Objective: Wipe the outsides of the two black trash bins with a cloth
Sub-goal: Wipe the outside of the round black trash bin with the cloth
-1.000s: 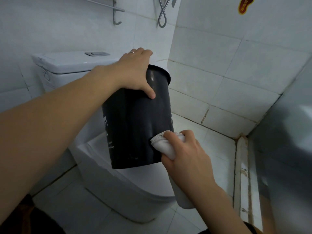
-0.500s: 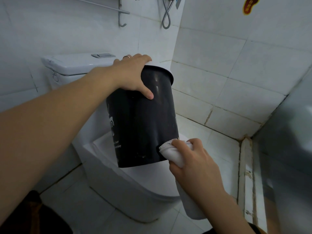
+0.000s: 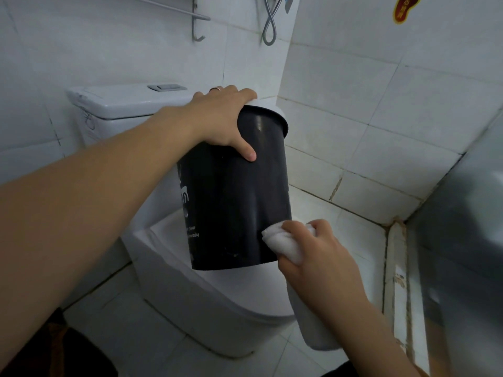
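White cloth (image 3: pixel 283 244) bunched in right hand (image 3: pixel 315 257), fingers curled round it, pressed low on black bin (image 3: pixel 236 202) wall to scrub; bin lifted over toilet (image 3: pixel 217 300), tilted, side exposed; left hand (image 3: pixel 220 118) clamped over rim, thumb on wall, steadying against the push.

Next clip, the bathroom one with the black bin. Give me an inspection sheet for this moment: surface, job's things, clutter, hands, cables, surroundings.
Surface: closed toilet lid, white; the bin is held over it, contact not clear.
Job's things: one black trash bin, tilted, printed lettering on its side; white cloth pressed against its lower wall. Second bin not in view.
Clutter: nothing seen.
Hands: left hand grips the bin's rim, thumb on the outer wall; right hand holds the bunched cloth.
Cables: none; a metal shower hose loops on the wall.
Surroundings: white tiled walls, cistern, metal wall rack, red sticker.
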